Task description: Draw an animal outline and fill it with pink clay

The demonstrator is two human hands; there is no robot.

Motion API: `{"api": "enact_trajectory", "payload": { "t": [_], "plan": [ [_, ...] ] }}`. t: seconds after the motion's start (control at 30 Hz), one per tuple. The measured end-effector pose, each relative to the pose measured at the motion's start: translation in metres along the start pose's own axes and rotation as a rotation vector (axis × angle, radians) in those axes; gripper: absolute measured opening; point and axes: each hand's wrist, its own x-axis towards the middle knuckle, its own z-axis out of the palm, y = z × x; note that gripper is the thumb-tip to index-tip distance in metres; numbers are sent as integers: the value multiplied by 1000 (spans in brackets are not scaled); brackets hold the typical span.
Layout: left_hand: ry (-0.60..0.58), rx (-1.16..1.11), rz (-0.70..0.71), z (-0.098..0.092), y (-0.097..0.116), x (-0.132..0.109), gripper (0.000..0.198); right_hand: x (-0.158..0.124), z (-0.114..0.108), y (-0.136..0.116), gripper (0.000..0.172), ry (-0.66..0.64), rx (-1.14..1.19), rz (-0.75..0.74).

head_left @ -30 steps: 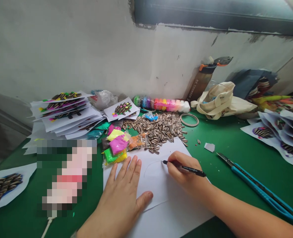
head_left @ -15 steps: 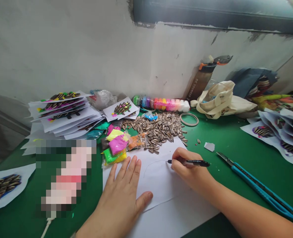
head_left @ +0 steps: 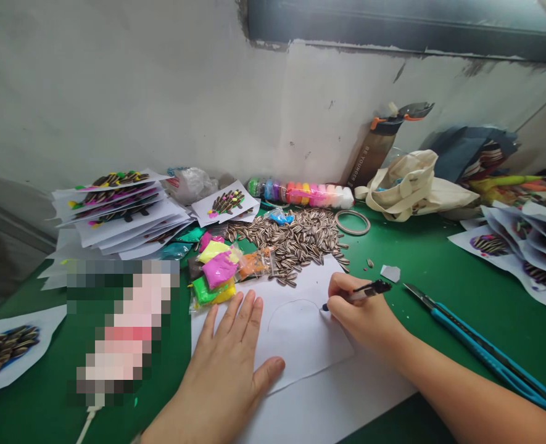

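Observation:
My left hand point(head_left: 233, 354) lies flat with fingers spread on a white sheet of paper point(head_left: 295, 357), which overlaps another white sheet point(head_left: 319, 407). My right hand point(head_left: 363, 311) is closed around a black-and-clear pen point(head_left: 365, 292), its tip touching the upper sheet. A thin curved line point(head_left: 295, 301) runs from near my left fingers up and over to the pen tip. Small packets of coloured clay point(head_left: 219, 269) lie just beyond my left fingertips. Striped sunflower seeds point(head_left: 300, 240) are heaped behind the paper.
A blue utility knife point(head_left: 480, 345) with its blade out lies to the right, near a paper scrap point(head_left: 390, 273). Stacks of seed pictures stand at left point(head_left: 119, 216) and right point(head_left: 527, 240). A tape ring point(head_left: 352, 223), cloth bag point(head_left: 406, 185) and bottle point(head_left: 374, 151) sit behind.
My right hand and the pen have moved a little right and down, and the pen is tilted more upward. The curved line is longer. My left hand stays in place.

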Motion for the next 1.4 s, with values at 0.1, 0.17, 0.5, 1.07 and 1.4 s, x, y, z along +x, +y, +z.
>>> {"api": "enact_trajectory", "payload": {
  "t": [0.1,0.17,0.5,1.07,1.4],
  "plan": [
    [4,-6,-6,0,0,0,75,0,-1,-1,12,0,10,-2],
    [3,-10,-9,0,0,0,75,0,-1,-1,11,-17,9,3],
    [-65,-26,-29,-8,3,2,76,-3,-7,-8,11,-9,132,-35],
    [-35,-49,-11,-4,4,-2,84,-24,22,-17,10,-287,146,-148],
    [-55,-52,-31,-4,5,1,87,-21,22,-18,13,-344,63,-222]
  ]
}}
